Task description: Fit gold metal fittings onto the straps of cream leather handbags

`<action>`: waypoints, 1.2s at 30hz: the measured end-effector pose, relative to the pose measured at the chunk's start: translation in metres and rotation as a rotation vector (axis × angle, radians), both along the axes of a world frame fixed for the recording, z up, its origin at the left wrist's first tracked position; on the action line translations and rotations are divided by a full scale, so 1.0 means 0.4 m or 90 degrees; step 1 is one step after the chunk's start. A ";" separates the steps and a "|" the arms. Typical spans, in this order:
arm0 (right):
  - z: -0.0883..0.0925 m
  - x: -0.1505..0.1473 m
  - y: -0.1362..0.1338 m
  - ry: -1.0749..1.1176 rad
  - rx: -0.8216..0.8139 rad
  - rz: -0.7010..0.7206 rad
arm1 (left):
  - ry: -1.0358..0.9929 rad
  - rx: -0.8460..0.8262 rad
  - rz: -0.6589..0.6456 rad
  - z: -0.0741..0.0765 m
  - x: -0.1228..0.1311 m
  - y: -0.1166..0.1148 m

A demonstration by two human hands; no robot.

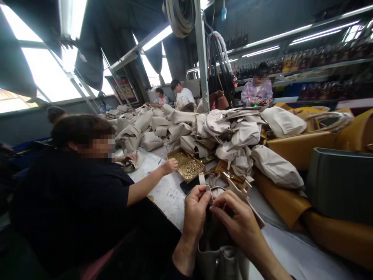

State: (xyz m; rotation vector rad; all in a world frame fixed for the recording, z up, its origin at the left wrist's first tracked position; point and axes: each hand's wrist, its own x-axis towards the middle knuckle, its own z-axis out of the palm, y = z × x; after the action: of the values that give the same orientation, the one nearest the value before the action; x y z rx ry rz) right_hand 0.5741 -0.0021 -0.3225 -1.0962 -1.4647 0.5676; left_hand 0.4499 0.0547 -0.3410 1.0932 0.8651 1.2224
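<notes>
A cream handbag (208,254) stands upright close to me at the table's near edge, its opening dark and partly covered by my hands. Above that opening, my left hand (194,212) pinches a thin cream strap (201,179) between thumb and fingers. My right hand (237,216) meets it from the right, thumb and fingertips pressed together beside the strap. Whatever small piece those fingertips hold is too small to make out. Just beyond my hands lies a dark phone (186,187), with a box of gold-coloured metal fittings (190,169) behind it.
At left a co-worker in a dark top (78,194) reaches a hand (169,166) to the fittings boxes. Many cream bags (166,128) are heaped across the table (159,190). Mustard-yellow bags (305,147) and a dark green bag (340,182) crowd the right side.
</notes>
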 end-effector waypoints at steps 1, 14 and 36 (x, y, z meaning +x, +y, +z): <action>-0.014 0.007 0.004 -0.013 0.010 -0.028 | -0.021 -0.013 -0.012 0.004 0.000 -0.003; -0.079 0.039 0.029 -0.091 0.092 -0.090 | 0.014 -0.066 -0.020 0.012 -0.003 -0.019; -0.088 0.065 0.040 0.129 0.038 -0.013 | 0.204 0.025 0.011 0.002 0.014 -0.013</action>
State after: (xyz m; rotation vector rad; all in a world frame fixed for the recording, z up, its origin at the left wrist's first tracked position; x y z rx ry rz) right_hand 0.5999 0.0137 -0.3577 -0.9772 -1.2855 0.5991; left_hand 0.4555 0.0497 -0.3400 1.3378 1.0976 1.0969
